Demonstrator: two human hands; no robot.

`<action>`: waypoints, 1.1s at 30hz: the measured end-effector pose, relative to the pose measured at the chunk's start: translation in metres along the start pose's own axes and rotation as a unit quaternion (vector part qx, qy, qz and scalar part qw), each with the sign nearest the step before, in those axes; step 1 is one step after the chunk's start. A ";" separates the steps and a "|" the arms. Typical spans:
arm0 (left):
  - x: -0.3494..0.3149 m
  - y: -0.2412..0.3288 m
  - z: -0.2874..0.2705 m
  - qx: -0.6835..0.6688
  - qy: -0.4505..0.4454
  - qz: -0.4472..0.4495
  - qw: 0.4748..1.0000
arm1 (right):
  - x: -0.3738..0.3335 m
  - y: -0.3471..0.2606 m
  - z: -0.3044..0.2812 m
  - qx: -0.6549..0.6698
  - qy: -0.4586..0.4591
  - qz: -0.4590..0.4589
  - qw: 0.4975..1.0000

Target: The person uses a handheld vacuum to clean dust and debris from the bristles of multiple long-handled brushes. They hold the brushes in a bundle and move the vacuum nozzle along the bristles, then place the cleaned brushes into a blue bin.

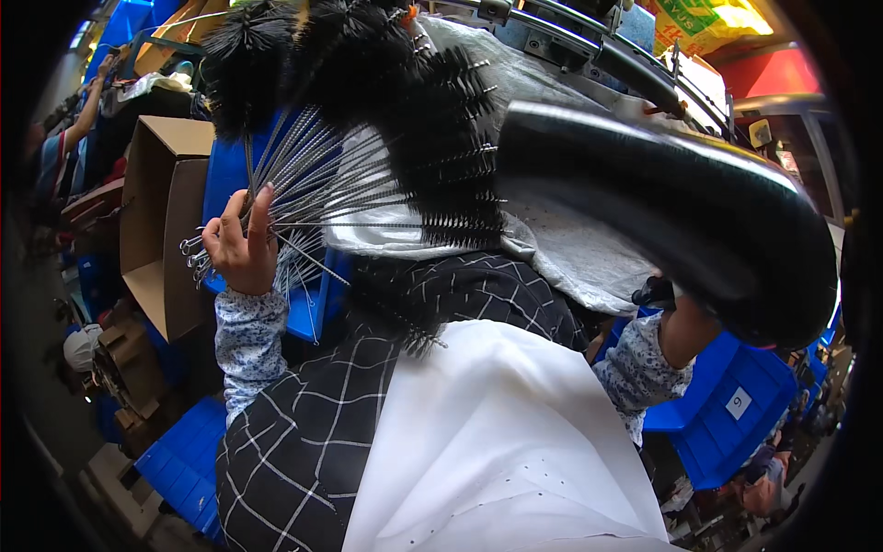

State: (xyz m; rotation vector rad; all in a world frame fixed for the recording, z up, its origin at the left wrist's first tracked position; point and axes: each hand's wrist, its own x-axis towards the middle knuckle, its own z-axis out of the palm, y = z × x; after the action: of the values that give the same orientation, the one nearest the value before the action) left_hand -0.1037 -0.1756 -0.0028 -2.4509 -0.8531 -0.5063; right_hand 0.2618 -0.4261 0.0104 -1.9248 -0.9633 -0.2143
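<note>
A fan of black-bristled wire brushes [451, 156] spreads out from my left hand [244, 244]. My fingers close round their twisted metal stems near the looped ends. One brush [391, 313] points down towards my lap, apart from the bunch. My right hand [688, 333] is partly hidden behind a large, glossy black tool [662, 198] shaped like a hair dryer, and it seems to hold this from below. The tool's blunt end faces left, close to the bristle tips. Its handle does not show plainly.
White plastic sheeting [570, 244] lies beyond my lap, under the brushes. Blue bins [727, 405] stand on both sides, and an open cardboard box [166, 221] is at the left. Metal machine rails [589, 46] run across the far side. Another person's arm [81, 115] shows at far left.
</note>
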 end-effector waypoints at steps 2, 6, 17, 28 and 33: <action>0.003 0.002 0.000 -0.010 0.002 0.008 1.000 | 0.006 -0.015 0.006 0.070 0.006 0.027 0.997; 0.006 0.005 0.004 0.005 0.010 0.037 0.999 | 0.015 -0.028 0.016 0.227 0.041 0.089 0.969; 0.013 0.008 0.003 -0.017 -0.013 0.078 0.997 | 0.010 -0.011 0.009 0.187 0.038 0.088 0.978; 0.001 0.005 0.016 -0.044 0.013 0.007 0.999 | -0.018 0.025 -0.013 -0.050 -0.040 -0.008 0.998; -0.013 0.004 0.028 -0.109 -0.001 -0.037 0.993 | -0.009 -0.001 -0.011 0.050 -0.065 0.082 0.993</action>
State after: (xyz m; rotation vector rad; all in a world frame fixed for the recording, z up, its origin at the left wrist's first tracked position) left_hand -0.1053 -0.1686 -0.0333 -2.6240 -0.9352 -0.6551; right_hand 0.2573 -0.4390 0.0126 -1.9326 -0.8787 0.0542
